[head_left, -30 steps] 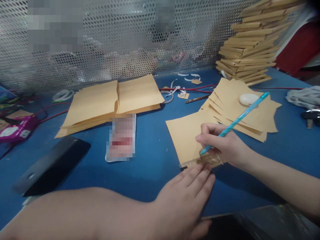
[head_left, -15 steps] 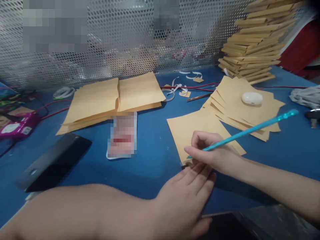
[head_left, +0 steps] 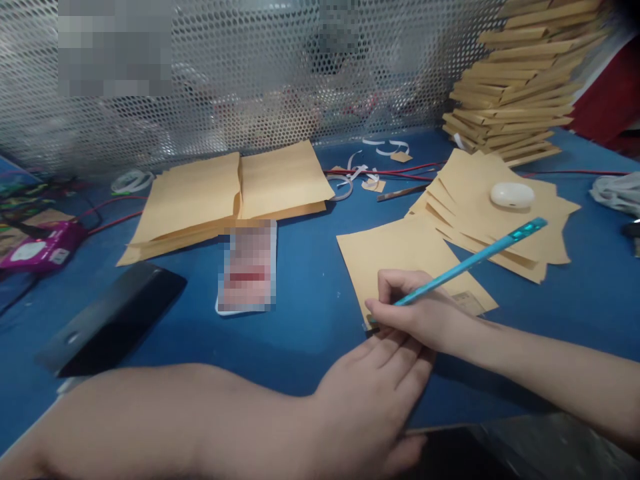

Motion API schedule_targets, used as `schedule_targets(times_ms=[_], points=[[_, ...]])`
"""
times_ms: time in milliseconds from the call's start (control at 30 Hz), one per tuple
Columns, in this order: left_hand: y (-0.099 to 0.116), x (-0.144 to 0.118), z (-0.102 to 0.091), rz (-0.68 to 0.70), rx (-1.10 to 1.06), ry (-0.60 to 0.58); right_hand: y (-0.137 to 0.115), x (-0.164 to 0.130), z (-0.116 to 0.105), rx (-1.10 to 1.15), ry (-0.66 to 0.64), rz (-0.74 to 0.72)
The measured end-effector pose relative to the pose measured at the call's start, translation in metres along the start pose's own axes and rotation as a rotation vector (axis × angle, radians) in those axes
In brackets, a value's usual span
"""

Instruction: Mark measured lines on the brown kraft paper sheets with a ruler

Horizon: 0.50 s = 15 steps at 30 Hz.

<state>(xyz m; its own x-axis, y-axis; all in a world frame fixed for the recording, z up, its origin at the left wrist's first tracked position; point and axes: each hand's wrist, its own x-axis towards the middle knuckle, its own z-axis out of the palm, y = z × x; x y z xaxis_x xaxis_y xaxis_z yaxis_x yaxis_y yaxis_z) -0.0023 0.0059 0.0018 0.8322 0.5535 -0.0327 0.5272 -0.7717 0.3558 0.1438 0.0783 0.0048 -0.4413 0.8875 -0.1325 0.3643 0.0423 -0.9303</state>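
A brown paper envelope (head_left: 390,250) lies on the blue table in front of me. My right hand (head_left: 415,307) rests over its near part, pinching a long turquoise pen (head_left: 465,263) with a faceted shiny end. The pen slants up to the right, its tip down near the envelope's near left corner. My left hand (head_left: 377,383) lies with fingers stretched out and side by side at the envelope's near edge. Its fingertips reach under my right hand and are partly hidden. A dark printed patch (head_left: 470,303) shows on the envelope's right side.
Fanned envelopes (head_left: 505,233) carry a white earbud case (head_left: 513,195). A tall envelope stack (head_left: 510,100) rises behind. Other envelopes (head_left: 195,190), a phone (head_left: 247,267), a black case-like object (head_left: 117,313) and a pink device (head_left: 45,247) lie left. Perforated metal (head_left: 225,80) stands behind.
The pen has swung in my right hand, its upper end now lower and further left. The right hand has shifted slightly, and the left hand stays in place. The view has moved a little.
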Motion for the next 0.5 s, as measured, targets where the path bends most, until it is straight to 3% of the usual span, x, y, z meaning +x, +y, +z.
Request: schedule_targets(times_ms=[500], points=[[-0.0005, 0.0, 0.0004, -0.007, -0.019, -0.003, 0.0035, 0.0009, -0.0018, -0.066, 0.009, -0.008]])
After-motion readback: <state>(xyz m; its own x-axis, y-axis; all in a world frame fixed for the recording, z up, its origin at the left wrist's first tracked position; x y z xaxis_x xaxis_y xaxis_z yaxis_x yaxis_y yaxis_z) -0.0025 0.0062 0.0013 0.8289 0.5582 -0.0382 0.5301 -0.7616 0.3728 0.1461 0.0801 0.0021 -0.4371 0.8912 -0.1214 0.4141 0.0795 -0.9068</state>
